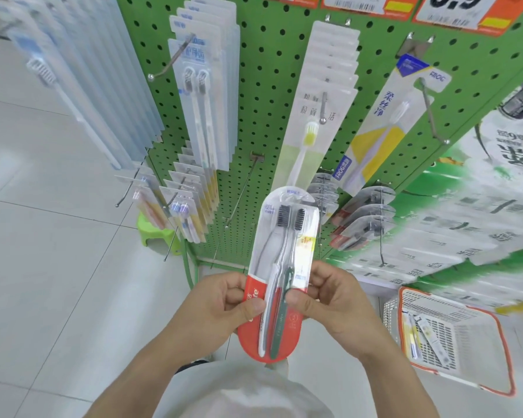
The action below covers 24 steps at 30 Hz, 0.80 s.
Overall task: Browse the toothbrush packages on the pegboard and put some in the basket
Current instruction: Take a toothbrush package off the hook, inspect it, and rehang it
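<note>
— Two hands are gripping one pack [280, 260] right now, both down at its red lower end. The left hand [221, 309] is pinching the left edge, thumb on the front; the right hand [329, 306] is pinching the right edge the same way. Fingers on both are closed on it.

— Which way is it lying?

— Long axis is running up and away from the person, bristle end pointing toward the pegboard [269, 70], handles pointing back at the body. It is sitting off its hook, in front of the board, face up for reading.

— And the basket [501, 342]?

— Lying low and to the right, on the floor, well apart from the pack. Some packs are already lying inside it.

— So which hand is nearer?

— The right one, I'm judging. It is sitting on the basket side, so the left would be letting go while the right is swinging the pack down and rightward, probably laying it lengthwise along the ones already in there.
</note>
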Motion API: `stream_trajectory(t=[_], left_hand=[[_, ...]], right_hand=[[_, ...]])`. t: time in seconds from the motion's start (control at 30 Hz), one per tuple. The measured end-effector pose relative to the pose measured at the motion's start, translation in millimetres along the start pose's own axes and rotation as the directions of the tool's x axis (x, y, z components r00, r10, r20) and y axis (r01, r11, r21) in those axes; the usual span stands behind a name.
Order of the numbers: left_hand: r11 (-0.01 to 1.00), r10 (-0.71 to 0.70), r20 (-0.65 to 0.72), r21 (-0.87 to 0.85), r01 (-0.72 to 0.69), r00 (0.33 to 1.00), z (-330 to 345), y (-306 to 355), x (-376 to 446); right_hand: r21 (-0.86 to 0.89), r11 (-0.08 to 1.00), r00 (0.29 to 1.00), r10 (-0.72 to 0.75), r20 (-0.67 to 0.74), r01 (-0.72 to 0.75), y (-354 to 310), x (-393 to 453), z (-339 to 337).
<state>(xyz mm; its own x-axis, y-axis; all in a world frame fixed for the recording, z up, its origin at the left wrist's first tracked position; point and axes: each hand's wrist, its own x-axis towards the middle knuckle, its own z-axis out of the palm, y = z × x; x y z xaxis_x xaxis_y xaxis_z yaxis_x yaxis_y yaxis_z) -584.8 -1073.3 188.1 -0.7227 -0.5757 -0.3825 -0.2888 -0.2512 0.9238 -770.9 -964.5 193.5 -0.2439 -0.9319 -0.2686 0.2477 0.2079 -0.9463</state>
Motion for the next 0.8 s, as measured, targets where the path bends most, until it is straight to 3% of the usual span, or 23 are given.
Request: stream_trajectory(t=[0.1,0.23,0.43,0.67,0.8], left_hand=[[0.998,-0.039,0.037,-0.042,0.041,0.999,2,-1,-1],[0.993,-0.095,0.197,-0.045,0.106,0.976,-4,-4,-4],[0.994,-0.109,0.186,0.003,0.111,0.976,0,-6,-5],[0.978,-0.099,0.150,0.199,0.068,0.984,8,-9,-4],[0.899,0.041,0.112,0.429,-0.086,0.993,15,-13,-5]], right_hand=[[-0.042,0.999,1.000,0.014,-0.006,-0.014,1,-2,-5],[0.065,0.998,0.997,0.019,-0.074,-0.014,8,-5,-6],[0.113,0.992,0.992,0.068,-0.105,-0.056,15,-11,-7],[0.067,0.997,0.985,0.045,-0.164,-0.034,15,-16,-7],[0.024,1.000,0.980,0.016,-0.198,-0.012,19,-18,-6]])
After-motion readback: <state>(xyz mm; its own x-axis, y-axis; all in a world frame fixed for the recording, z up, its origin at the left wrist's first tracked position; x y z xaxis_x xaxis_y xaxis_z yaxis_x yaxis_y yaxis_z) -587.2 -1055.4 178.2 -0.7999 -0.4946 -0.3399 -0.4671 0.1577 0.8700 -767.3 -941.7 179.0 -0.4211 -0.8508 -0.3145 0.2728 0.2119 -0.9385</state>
